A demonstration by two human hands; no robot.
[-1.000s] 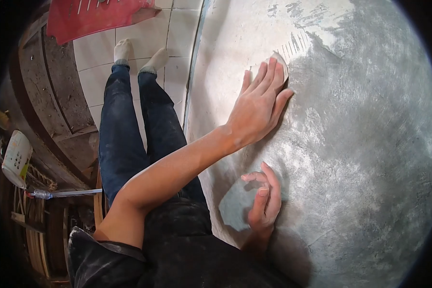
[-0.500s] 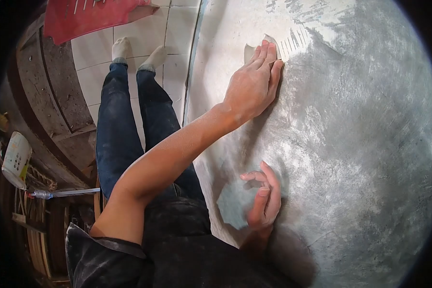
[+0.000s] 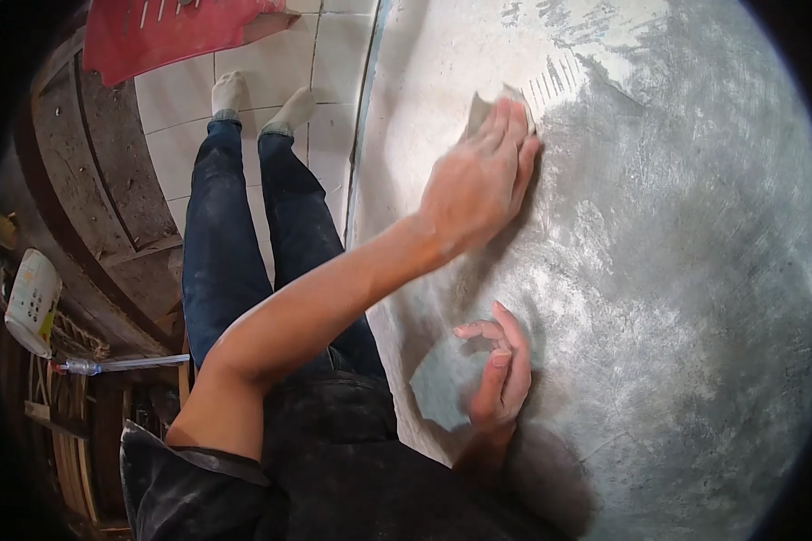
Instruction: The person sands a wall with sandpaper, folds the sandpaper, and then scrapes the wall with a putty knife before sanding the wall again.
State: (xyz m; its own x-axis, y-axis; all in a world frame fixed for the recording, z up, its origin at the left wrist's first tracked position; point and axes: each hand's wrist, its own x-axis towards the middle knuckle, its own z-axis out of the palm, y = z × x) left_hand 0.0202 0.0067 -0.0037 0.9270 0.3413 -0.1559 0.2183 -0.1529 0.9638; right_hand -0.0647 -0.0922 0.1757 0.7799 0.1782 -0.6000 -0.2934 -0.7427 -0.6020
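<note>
My left hand [image 3: 480, 176] lies palm down with its fingers together, pressing a small bent sheet [image 3: 480, 110] that looks like sandpaper. Edges of the sheet stick out past the fingertips. Both are on a large grey surface [image 3: 659, 298] streaked with white powder, near some ribbed marks [image 3: 555, 79]. Lower down, my right hand [image 3: 503, 365] rests on its side against the same surface. Its fingers are loosely curved and apart from the thumb, with nothing held. Beside it is a smooth grey-green patch [image 3: 438, 388].
White floor tiles [image 3: 334, 135] lie left of the surface's edge, under my outstretched legs [image 3: 216, 216]. A red plastic piece with slots [image 3: 171, 36] is at the top left. Further left are a perforated white container [image 3: 33, 302], a clear tube [image 3: 135, 363] and wooden slats [image 3: 72, 451].
My left hand has slid slightly down the surface with the sheet under its fingers, and it is a little blurred. My right hand has stayed practically in place.
</note>
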